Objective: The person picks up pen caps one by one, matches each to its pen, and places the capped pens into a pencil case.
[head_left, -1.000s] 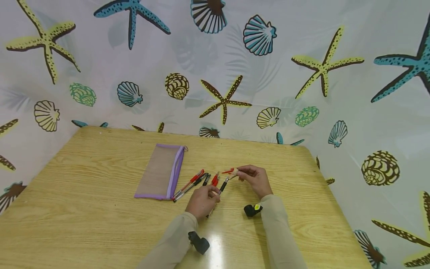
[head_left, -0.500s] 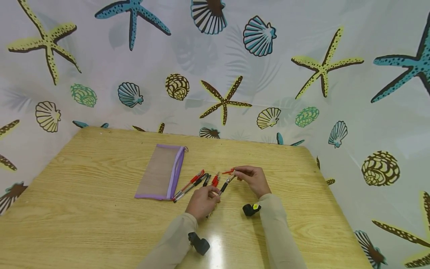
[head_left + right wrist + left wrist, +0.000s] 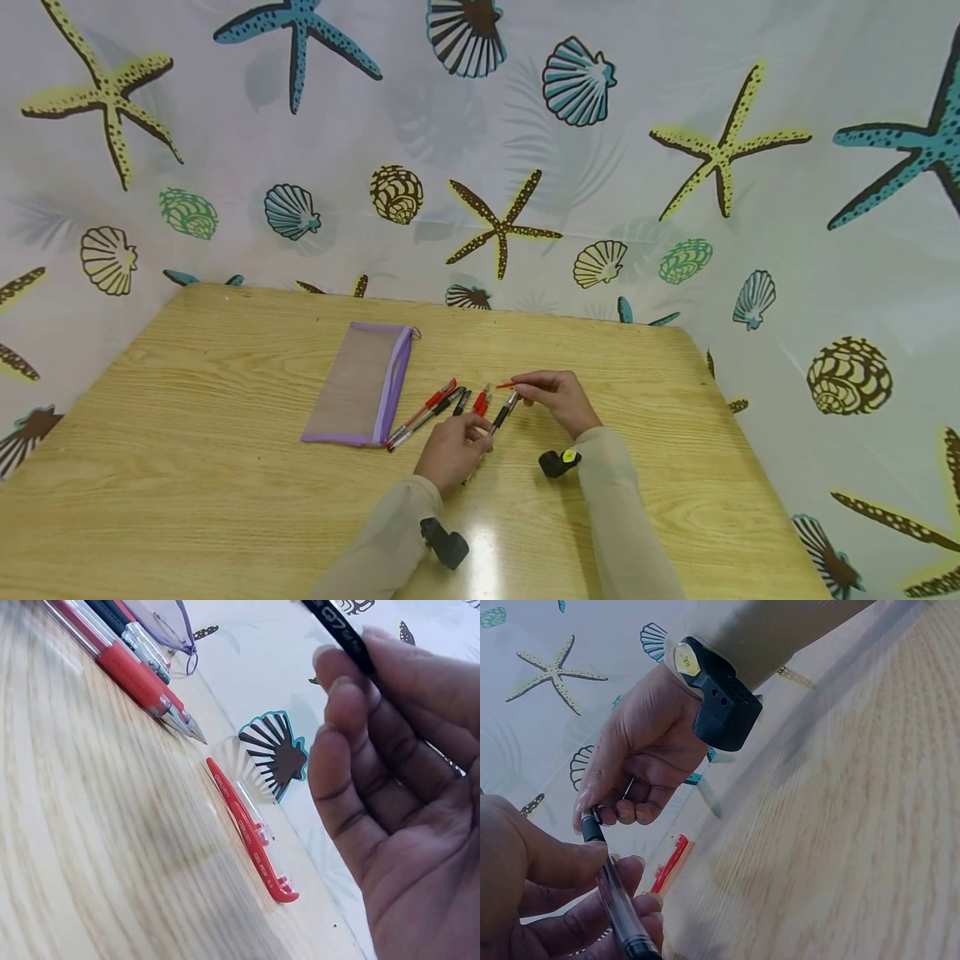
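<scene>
My left hand (image 3: 452,450) holds a clear-barrelled black gel pen (image 3: 501,417) between thumb and fingers, its tip pointing up and right. My right hand (image 3: 557,400) pinches a pen cap at that tip; its black clip (image 3: 343,636), with white lettering, shows in the right wrist view. In the left wrist view the fingertips of both hands are close together along the pen (image 3: 619,904), and the fingers cover most of the cap. A red pen cap (image 3: 251,832) lies on the table just beyond my right hand.
Left of my hands lies a mesh zip pouch (image 3: 356,383) with purple edging. Beside it rest a red pen (image 3: 431,404) and a black pen (image 3: 416,423). Uncapped red pens (image 3: 481,402) lie past my left hand. A patterned curtain (image 3: 480,125) stands behind the table.
My right hand has moved left and brought the cap to the pen tip, where the two were apart before. The left hand has stayed in place, holding the pen.
</scene>
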`<state>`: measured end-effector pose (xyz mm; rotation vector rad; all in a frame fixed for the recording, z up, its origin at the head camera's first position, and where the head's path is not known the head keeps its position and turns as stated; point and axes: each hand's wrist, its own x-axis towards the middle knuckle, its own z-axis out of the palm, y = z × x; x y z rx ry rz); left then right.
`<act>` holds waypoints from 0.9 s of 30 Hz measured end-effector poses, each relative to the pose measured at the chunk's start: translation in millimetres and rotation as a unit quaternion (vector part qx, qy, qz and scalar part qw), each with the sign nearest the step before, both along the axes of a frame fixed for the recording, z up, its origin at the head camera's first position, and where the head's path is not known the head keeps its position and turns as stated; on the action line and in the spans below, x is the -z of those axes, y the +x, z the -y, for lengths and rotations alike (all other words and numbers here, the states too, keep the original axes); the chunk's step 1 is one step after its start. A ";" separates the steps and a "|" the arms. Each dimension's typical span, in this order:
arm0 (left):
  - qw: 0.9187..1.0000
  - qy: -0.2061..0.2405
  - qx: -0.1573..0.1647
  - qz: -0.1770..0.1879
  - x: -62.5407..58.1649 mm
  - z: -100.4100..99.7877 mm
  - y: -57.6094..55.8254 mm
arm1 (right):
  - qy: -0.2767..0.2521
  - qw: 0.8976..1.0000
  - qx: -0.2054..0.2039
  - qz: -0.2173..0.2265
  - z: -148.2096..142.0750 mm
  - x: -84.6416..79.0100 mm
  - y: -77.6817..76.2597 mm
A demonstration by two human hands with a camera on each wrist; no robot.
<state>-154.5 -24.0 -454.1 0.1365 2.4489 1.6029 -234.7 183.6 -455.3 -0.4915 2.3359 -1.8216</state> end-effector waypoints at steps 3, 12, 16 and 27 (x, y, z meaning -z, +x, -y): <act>1.000 0.000 -0.004 0.000 -0.1 -0.6 -0.6 | -0.010 1.000 -0.009 0.009 2.0 0.1 -0.1; 0.998 0.047 -0.027 0.021 -1.6 -3.1 -0.6 | -0.027 0.999 0.025 -0.009 9.5 -0.3 3.7; 0.998 0.058 -0.030 0.017 -2.0 -3.4 0.1 | -0.043 0.998 0.039 -0.014 12.2 1.7 5.8; 0.978 0.203 -0.044 0.036 2.8 -0.9 0.5 | -0.084 0.995 0.034 -0.041 21.7 -4.7 13.4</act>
